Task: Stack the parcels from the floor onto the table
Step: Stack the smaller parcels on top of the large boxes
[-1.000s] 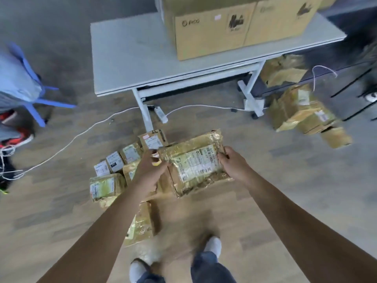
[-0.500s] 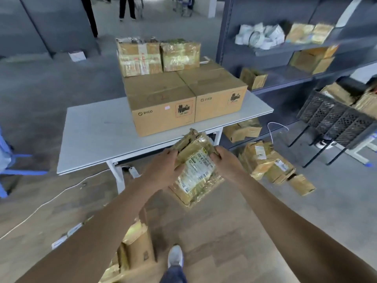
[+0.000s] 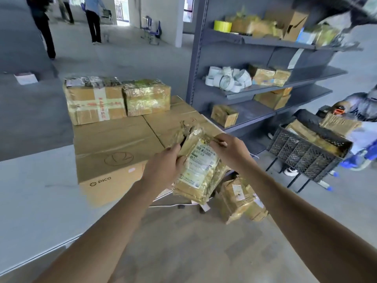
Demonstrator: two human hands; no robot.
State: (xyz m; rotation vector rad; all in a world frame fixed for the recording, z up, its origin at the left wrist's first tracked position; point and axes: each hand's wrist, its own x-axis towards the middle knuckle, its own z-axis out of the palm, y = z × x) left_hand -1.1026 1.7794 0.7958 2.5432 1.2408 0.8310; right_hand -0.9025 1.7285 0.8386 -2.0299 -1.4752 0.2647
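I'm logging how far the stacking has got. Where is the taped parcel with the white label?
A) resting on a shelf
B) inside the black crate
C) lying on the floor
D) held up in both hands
D: the left hand and the right hand both grip the parcel, which is in the air by the edge of the table and not yet set down.

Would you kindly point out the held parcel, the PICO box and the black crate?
held parcel (image 3: pixel 201 165): head view, white label.
PICO box (image 3: pixel 114 142): head view, top face.
black crate (image 3: pixel 302 153): head view, mesh wall.
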